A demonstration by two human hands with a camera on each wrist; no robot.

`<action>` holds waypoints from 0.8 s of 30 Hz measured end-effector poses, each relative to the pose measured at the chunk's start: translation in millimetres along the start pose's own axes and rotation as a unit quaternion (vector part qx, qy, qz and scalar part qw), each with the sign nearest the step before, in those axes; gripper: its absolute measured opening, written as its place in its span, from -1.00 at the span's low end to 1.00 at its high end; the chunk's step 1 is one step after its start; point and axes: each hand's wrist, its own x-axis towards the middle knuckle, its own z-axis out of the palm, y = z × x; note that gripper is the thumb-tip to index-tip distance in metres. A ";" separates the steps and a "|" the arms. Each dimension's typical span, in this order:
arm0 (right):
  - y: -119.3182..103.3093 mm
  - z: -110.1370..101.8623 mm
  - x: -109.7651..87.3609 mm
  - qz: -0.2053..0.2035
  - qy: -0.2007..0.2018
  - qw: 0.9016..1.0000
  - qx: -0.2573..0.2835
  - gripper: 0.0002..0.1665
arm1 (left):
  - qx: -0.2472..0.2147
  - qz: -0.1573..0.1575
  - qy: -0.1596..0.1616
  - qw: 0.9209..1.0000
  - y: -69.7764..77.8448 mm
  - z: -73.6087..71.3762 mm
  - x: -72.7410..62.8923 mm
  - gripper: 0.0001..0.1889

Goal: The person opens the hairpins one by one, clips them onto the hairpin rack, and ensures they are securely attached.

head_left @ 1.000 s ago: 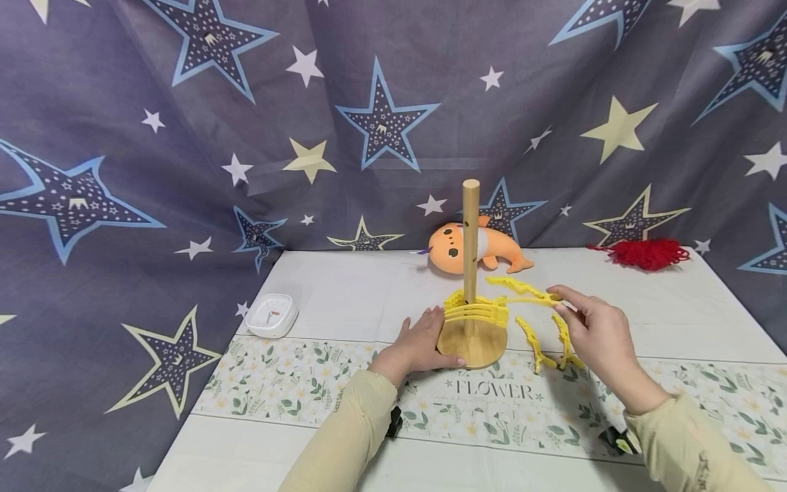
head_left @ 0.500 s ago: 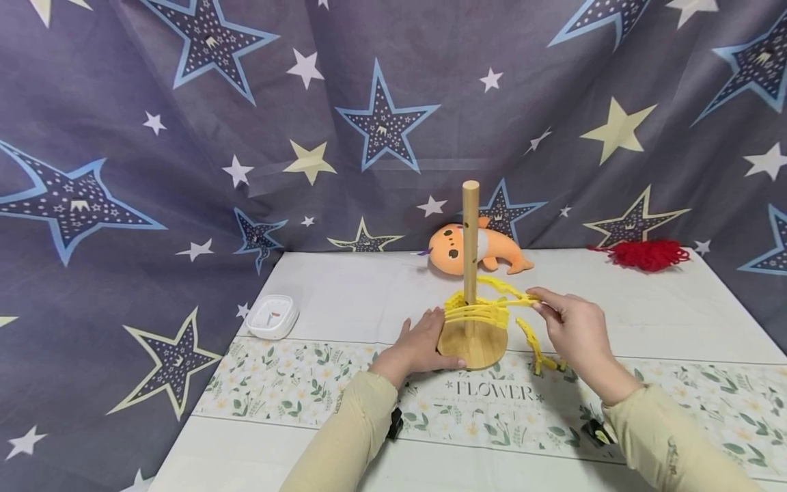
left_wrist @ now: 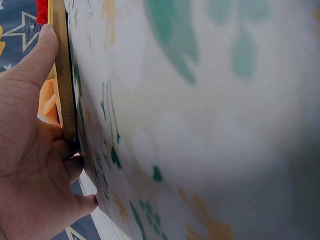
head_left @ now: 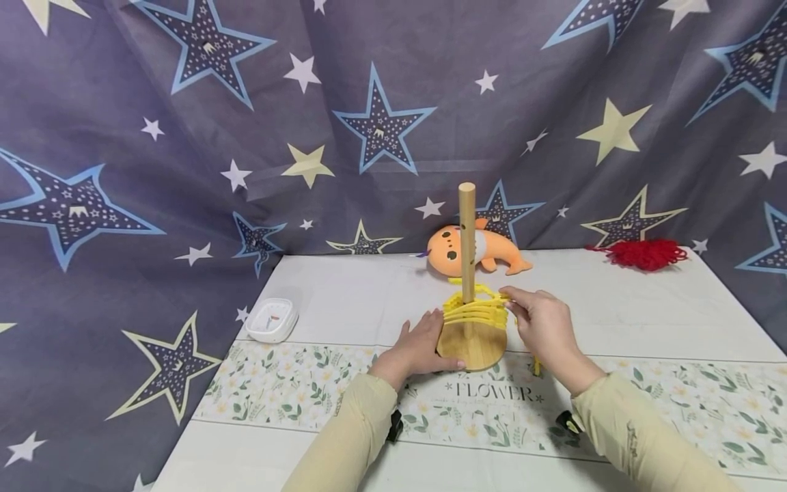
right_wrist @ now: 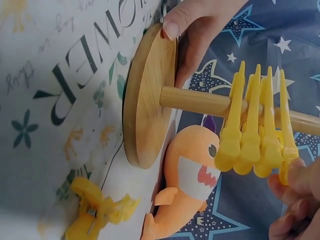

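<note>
A round wooden base (head_left: 482,352) carries an upright wooden post (head_left: 467,236). Several yellow hair claw clips (right_wrist: 245,135) sit stacked around the lower post. My right hand (head_left: 546,328) pinches one more yellow hair clip (right_wrist: 286,130) by its handle end, at the top of the stack, with the post overlapping its jaws. My left hand (head_left: 418,347) holds the base's left edge, thumb along the near rim; the left wrist view shows its curled fingers at the wood. Another yellow hair clip (right_wrist: 95,210) lies on the table, mostly hidden behind my right hand in the head view.
An orange plush toy (head_left: 504,249) lies behind the stand. Red yarn (head_left: 647,254) is at the back right, and a white square clock (head_left: 272,320) at the left. A starry curtain (head_left: 381,198) hangs behind the table (head_left: 344,294).
My right hand has moved left with the clip, bringing it from beside the stack to around the post. My left hand stays on the base.
</note>
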 end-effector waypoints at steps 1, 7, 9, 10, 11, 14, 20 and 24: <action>-0.2 1.2 0.0 0.000 -0.001 1.000 0.001 -0.72 | -0.001 0.000 0.001 1.000 -0.2 0.3 0.1 0.21; -0.4 4.6 -0.2 -0.005 -0.012 1.000 0.001 -0.69 | 0.001 0.003 0.002 1.000 -0.4 0.7 -0.1 0.21; -0.2 4.5 -0.1 -0.008 -0.021 1.000 0.000 -0.67 | 0.002 0.003 0.000 1.000 -0.1 0.3 -0.2 0.21; 0.0 4.4 0.0 -0.008 -0.027 1.000 -0.001 -0.66 | 0.005 0.001 -0.001 1.000 -0.5 0.4 0.1 0.21; 0.1 4.1 0.1 -0.008 -0.033 0.999 -0.001 -0.65 | 0.007 0.000 -0.002 1.000 -0.7 0.6 0.3 0.21; 0.4 2.8 -0.1 -0.003 -0.055 0.998 0.005 -0.61 | 0.009 -0.002 -0.002 1.000 -1.0 0.7 0.5 0.21; 0.7 -4.6 -4.6 0.017 -0.078 0.996 0.035 -0.48 | 0.001 0.001 -0.001 1.000 -0.1 -0.4 -1.1 0.21; 4.6 -10.8 -9.1 0.020 -0.070 0.997 0.041 -0.47 | -0.002 0.000 0.000 1.000 -0.5 0.0 -1.2 0.21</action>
